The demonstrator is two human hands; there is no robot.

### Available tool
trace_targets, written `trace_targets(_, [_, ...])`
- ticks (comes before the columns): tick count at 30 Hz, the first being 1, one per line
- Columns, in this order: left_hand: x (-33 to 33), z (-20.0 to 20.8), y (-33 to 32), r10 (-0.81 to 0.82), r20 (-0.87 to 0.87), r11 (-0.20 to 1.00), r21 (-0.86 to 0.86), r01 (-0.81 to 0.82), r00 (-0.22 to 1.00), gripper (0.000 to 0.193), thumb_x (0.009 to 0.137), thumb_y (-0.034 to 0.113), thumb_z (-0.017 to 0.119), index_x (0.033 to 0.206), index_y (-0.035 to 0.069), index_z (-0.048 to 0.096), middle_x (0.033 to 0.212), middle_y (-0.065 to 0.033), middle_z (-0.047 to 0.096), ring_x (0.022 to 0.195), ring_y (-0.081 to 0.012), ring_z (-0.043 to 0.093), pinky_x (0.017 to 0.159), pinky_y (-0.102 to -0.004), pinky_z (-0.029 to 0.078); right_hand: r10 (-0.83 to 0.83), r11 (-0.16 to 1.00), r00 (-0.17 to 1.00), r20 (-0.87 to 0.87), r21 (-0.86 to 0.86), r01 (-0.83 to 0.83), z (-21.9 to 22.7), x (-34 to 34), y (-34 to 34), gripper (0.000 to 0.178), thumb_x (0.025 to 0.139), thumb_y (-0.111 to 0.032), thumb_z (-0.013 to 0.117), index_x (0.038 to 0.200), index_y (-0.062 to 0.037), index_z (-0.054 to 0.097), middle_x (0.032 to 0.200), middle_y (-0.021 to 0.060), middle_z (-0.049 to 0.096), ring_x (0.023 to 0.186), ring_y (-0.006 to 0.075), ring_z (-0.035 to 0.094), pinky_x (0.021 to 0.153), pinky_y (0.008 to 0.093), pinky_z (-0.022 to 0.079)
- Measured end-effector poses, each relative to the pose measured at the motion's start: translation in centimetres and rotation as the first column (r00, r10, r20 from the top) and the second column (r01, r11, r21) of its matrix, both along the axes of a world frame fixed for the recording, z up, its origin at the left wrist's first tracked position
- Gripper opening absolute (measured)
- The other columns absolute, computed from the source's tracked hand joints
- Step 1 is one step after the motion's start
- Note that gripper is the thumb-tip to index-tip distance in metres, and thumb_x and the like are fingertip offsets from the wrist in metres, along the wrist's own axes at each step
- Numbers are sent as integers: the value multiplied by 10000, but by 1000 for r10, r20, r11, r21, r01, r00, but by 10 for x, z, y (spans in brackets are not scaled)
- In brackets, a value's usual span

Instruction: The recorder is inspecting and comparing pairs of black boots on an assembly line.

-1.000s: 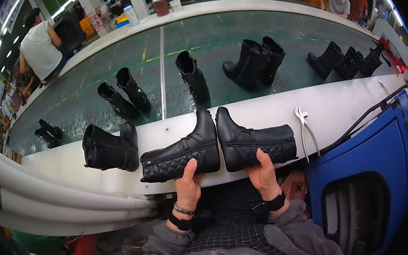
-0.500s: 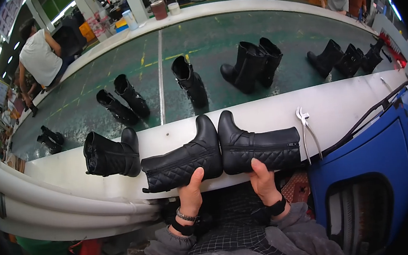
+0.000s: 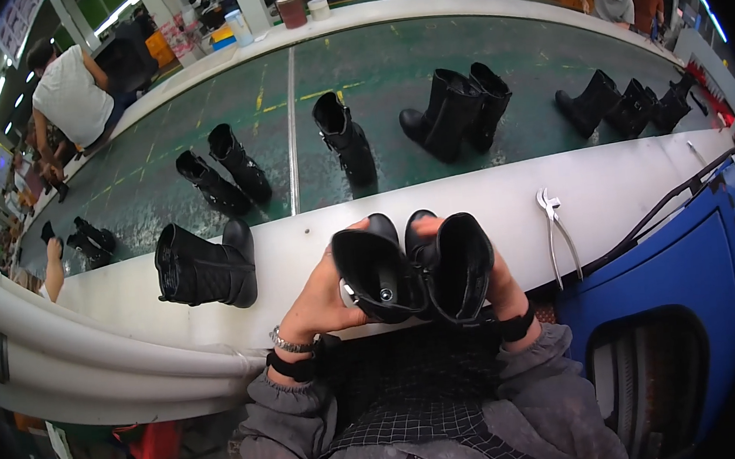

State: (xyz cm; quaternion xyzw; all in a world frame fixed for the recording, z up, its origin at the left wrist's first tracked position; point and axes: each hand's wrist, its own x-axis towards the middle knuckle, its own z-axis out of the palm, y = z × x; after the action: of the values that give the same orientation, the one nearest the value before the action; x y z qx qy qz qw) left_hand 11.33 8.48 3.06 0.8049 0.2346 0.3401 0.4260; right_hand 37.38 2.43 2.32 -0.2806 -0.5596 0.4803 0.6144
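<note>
Left hand [image 3: 319, 297]: clasped round a black boot [image 3: 368, 260]. Right hand [image 3: 503, 283], partly hidden: clasped round a second boot [image 3: 466, 260]. Both over the near edge of the white ledge [image 3: 504, 187]. Around, left to right: lone boot [image 3: 206, 268] on ledge; standing boots [image 3: 347, 139], green surface [image 3: 396, 52] beyond; pliers [image 3: 553, 222]; blue machine [image 3: 693, 258].

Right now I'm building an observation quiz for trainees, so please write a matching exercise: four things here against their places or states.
Things
1. Metal pliers
2. Reddish-brown tub
3. Left hand
4. Blue machine housing

Places or states
A. Gripping a black boot
B. Lower right of the picture
C. On the near white ledge
D. On the far ledge, by a white tub

Pairs: 1-C, 2-D, 3-A, 4-B
</note>
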Motion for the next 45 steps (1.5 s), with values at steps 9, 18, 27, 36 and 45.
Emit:
trace_targets(9, [18,-17,9,47,21,973,225,-51,999,610,552,171,875,1073,33,589,1052,-77,558,1012,-222,529,895,-324,420,-234,971,972,-4,-53,233,-30,-8,13,721,805,-720,566,945,-13,576,840,38,575,761,118,548,682,261,458])
trace_targets(18, [19,-25,-5,425,230,900,-210,-382,876,312,718,126,812,964,9,660,910,-45,662,868,-139,618,808,-262,476,-716,690,698,5,158,706,-18,8,10,530,915,-530,587,958,-2,582,853,37,594,784,138,553,725,273,457])
trace_targets(27, [11,-23,2,269,262,948,-242,-207,927,323,741,101,809,1017,-7,681,941,-24,673,877,-87,607,796,-237,481,-789,610,610,78,222,760,-9,1,16,556,911,-560,577,956,-6,587,822,54,610,757,139,564,700,279,472])
trace_targets(36, [17,-21,1,251,277,945,-278,-173,927,350,739,110,818,1037,-8,678,949,-17,666,882,-79,600,801,-232,478,-821,571,564,90,172,803,-9,3,17,543,910,-552,583,953,-11,582,787,58,599,726,149,560,682,289,470])
trace_targets(45, [26,-20,4,301,-31,946,-116,-303,953,363,840,214,696,1133,13,625,1056,-102,686,905,-164,648,795,-306,494,-453,868,756,472,39,496,-2,40,3,359,891,-289,640,1108,-10,574,902,170,670,833,215,646,755,335,488])
